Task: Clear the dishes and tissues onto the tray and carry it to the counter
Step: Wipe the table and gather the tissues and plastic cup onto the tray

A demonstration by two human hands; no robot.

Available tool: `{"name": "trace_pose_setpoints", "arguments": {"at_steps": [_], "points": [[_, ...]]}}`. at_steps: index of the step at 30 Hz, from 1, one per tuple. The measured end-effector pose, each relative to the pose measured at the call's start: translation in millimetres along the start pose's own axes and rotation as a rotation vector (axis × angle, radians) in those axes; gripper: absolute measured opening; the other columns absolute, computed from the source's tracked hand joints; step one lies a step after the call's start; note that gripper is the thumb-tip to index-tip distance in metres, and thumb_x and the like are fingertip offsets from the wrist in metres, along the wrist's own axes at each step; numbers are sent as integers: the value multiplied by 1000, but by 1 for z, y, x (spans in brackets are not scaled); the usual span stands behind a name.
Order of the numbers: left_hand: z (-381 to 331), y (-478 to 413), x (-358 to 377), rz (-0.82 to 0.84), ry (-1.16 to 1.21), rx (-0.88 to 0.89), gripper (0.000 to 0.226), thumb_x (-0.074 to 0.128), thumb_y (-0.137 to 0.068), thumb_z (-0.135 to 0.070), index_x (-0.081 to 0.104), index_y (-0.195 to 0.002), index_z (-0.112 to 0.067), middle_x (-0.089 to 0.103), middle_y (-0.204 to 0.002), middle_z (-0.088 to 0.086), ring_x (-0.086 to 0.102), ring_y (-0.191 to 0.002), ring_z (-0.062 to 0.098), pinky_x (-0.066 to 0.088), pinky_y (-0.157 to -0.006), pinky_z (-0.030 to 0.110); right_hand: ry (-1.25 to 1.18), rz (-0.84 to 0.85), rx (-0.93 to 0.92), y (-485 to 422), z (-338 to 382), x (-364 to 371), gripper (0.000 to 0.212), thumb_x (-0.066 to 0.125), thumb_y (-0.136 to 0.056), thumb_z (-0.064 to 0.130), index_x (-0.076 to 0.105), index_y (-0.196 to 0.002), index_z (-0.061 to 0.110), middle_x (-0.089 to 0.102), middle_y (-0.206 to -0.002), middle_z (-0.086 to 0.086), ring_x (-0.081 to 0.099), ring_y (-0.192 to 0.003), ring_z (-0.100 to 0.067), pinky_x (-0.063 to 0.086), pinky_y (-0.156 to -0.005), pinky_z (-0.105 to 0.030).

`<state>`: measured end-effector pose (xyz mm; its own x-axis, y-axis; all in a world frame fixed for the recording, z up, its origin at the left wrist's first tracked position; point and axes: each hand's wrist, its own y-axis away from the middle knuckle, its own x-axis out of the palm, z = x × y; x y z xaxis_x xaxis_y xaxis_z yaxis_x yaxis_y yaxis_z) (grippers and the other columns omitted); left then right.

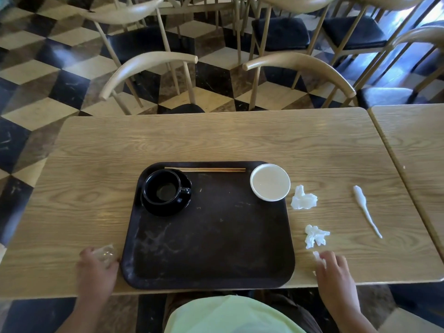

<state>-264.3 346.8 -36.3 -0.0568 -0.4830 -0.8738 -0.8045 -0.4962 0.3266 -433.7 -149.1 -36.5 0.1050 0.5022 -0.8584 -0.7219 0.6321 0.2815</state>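
Sitting at a wooden surface [216,140], a person in a pale green top had both hands out beside a dark brown tray [211,236]. The left hand [96,267], just left of the tray's near corner, had its grip closed around a small clear glass [105,253]. The right hand [334,272] rested near the surface's front edge, its fingers curled over a scrap of white tissue [319,258]; how firmly it held the scrap could not be told. On the tray stood a black cup [163,187] on a black saucer [168,207], a pair of chopsticks [205,169] along the far rim, and a white bowl [270,182] overhanging the far right corner. Two crumpled tissues [303,198] [316,236] and a twisted white strip [365,207] lay on the surface to the tray's right.
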Motion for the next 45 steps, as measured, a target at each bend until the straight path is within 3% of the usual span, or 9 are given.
{"name": "trace_pose_setpoints", "arguments": {"at_steps": [5,8,12,17,23,33,35,39,45], "points": [[-10,0,-4,-49,133,2,62,75,-81,-9,36,-128,0,55,-115,29,58,-96,49,47,-72,49,-82,-98,38,-8,5,-15,15,49,-92,3,52,-96,17,48,-102,-7,50,-63,-16,44,-57,-38],[-18,2,-5,-64,196,36,70,72,-81,-15,29,-136,-7,53,-124,24,60,-95,44,54,-74,53,-84,-146,19,-18,10,-18,20,53,-88,-1,52,-103,11,55,-105,-12,49,-65,-27,40,-56,-36],[-38,9,-5,-36,258,65,91,78,-79,-22,17,-146,-14,46,-132,19,61,-103,39,58,-76,51,-57,-171,-29,-33,23,-15,35,64,-89,18,47,-120,14,53,-114,-15,52,-73,-31,46,-60,-39],[-54,16,3,-35,243,136,104,84,-75,-25,13,-151,-14,38,-147,21,48,-128,41,49,-98,56,91,3,26,-48,37,-1,53,61,-88,46,37,-134,34,39,-121,-10,57,-76,-30,49,-54,-36],[-63,26,13,39,230,167,101,80,-78,-30,13,-152,-16,39,-149,19,48,-130,39,48,-99,53,118,67,108,-49,49,5,39,53,-92,42,34,-126,37,33,-114,-6,57,-79,-33,50,-57,-39],[-69,41,34,185,122,264,92,77,-79,-36,17,-147,-23,50,-135,12,60,-112,30,57,-87,49,130,138,51,-79,50,-10,10,51,-92,13,42,-90,10,58,-80,-11,56,-66,-27,50,-60,-42],[-68,41,35,175,66,285,90,76,-79,-37,18,-147,-23,48,-138,15,58,-117,32,57,-88,49,96,107,-1,-83,53,-14,15,52,-90,10,41,-101,10,60,-76,-9,57,-65,-28,49,-59,-42],[-65,40,40,164,-2,292,90,76,-80,-36,20,-147,-17,50,-135,16,60,-114,32,59,-82,43,79,69,-73,-94,69,-17,53,53,-87,7,32,-134,20,61,-89,-11,55,-71,-34,43,-63,-40],[-69,45,43,134,-68,288,89,74,-82,-37,20,-149,-13,49,-135,15,61,-112,30,55,-78,37,116,68,-87,-122,88,-8,71,55,-85,12,22,-145,31,66,-99,-14,56,-72,-35,46,-63,-40]]}}
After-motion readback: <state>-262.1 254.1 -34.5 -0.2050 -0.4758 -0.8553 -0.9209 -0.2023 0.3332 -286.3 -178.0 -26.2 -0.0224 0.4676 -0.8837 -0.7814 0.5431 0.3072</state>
